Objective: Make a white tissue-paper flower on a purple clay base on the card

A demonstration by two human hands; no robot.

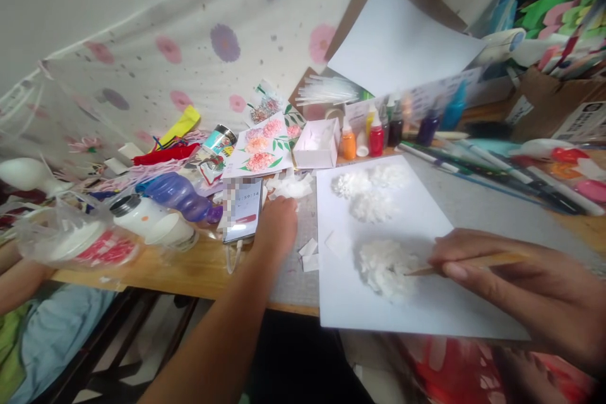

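In my right hand is a thin, light-wood stick, gripped between thumb and fingers. Its pointed tip reaches the edge of a fluffy white paper flower on a white board. Farther up the board sit several similar white ruffled clusters. My left hand is at the near edge of a heap of thin white paper pieces, its fingers curled together; what is in them is hidden. Small white paper squares lie between that hand and the board.
A phone with a cable lies left of my left hand. Behind it are a flower picture, a white box and paint bottles. Brushes lie to the right. Cups, a purple bottle and another person's arm are left.
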